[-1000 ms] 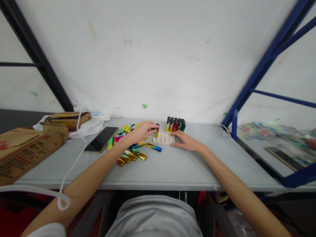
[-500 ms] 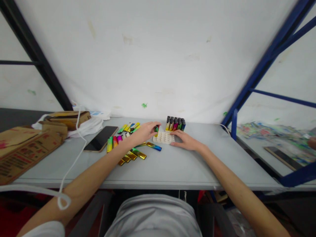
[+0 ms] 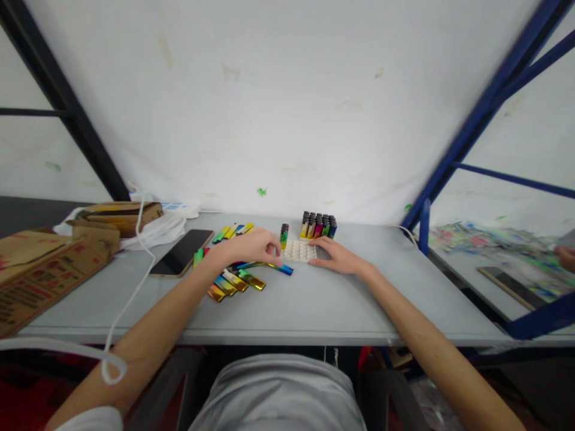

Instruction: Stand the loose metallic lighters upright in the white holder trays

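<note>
A white dimpled tray [image 3: 300, 252] lies on the grey table [image 3: 305, 305]. One green-yellow lighter [image 3: 284, 235] stands upright at its back left corner. A row of several dark-capped lighters [image 3: 318, 226] stands along its back edge. My left hand [image 3: 249, 248] rests left of the tray, fingers curled down over the pile of loose coloured lighters [image 3: 233, 280]; its fingertips touch a blue-yellow lighter [image 3: 282, 269]. What the fingers grip is hidden. My right hand [image 3: 335, 254] lies flat against the tray's right side, fingers stretched out.
A dark phone [image 3: 182, 251] lies left of the lighters. Cardboard boxes [image 3: 40, 272] and a white plastic bag [image 3: 155, 230] sit at far left, with a white cable [image 3: 130, 299] across the table. A blue frame post [image 3: 424, 227] and a second table with another person's hand [image 3: 566, 257] are at right.
My left hand let go of the green-yellow lighter, which now stands in the tray, and drew back left and down onto the loose lighters. The right hand stayed put.
</note>
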`<state>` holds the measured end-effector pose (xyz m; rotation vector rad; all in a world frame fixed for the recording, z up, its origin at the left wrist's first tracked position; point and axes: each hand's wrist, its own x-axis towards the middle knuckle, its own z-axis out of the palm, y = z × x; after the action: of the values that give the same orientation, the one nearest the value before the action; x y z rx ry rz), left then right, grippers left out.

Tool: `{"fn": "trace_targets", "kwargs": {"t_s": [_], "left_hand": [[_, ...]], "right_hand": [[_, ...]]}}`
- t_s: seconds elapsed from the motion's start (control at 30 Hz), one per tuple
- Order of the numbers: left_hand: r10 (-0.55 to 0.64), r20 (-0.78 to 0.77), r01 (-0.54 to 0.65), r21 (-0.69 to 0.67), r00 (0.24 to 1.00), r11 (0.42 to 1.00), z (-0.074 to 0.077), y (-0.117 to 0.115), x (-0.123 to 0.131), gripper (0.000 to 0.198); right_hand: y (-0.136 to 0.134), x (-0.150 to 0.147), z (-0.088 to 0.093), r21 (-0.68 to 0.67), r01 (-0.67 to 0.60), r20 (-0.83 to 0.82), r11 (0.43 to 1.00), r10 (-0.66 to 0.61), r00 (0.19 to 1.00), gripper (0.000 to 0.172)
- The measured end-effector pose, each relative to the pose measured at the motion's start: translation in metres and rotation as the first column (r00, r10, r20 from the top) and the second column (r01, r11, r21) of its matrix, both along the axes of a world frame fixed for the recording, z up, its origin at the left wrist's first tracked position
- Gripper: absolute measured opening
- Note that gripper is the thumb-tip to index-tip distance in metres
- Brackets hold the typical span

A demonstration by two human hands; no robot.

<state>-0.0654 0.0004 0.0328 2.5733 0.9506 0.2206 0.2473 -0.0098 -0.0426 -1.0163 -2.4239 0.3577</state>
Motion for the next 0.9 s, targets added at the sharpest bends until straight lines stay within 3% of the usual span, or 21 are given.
{"fn": "trace_targets", "kwargs": {"t_s": [0.17, 0.27, 0.37, 0.53, 0.73, 0.83, 0.9], "left_hand": [[-0.099, -0.076, 0.098, -0.013, 0.992, 0.995, -0.016, 0.006, 0.002, 0.036], [-0.150, -0.078, 0.152, 0.011, 0.986, 0.988, -0.022, 0.007, 0.008, 0.026], [-0.160, -0.074, 0.164, 0.059, 0.984, 0.985, -0.021, 0.003, 0.012, 0.018], [-0.113, 0.070, 0.108, 0.081, 0.991, 0.991, -0.010, -0.008, 0.013, 0.022], [-0.059, 0.336, 0.110, -0.136, 0.940, 0.985, -0.002, -0.020, 0.017, 0.022], [0.041, 0.453, 0.074, -0.232, 0.890, 0.970, -0.003, -0.023, 0.021, 0.029], [0.151, 0.506, 0.064, -0.383, 0.850, 0.922, -0.007, -0.023, 0.025, 0.030]], "right_hand": [[0.002, 0.001, -0.002, 0.000, -0.008, -0.011, 1.000, 0.008, 1.000, 0.053], [0.002, 0.001, -0.002, 0.003, -0.012, -0.011, 1.000, 0.012, 1.000, 0.052], [0.001, 0.001, -0.001, -0.004, -0.013, -0.003, 1.000, 0.013, 1.000, 0.052], [0.000, 0.000, 0.000, -0.012, -0.006, -0.002, 1.000, 0.006, 1.000, 0.053], [-0.001, 0.000, 0.001, -0.020, -0.005, -0.002, 1.000, 0.005, 1.000, 0.053], [-0.002, 0.000, 0.001, -0.018, 0.001, 0.003, 1.000, -0.001, 1.000, 0.053], [-0.002, 0.000, 0.002, -0.019, 0.003, 0.009, 1.000, -0.002, 1.000, 0.052]]}}
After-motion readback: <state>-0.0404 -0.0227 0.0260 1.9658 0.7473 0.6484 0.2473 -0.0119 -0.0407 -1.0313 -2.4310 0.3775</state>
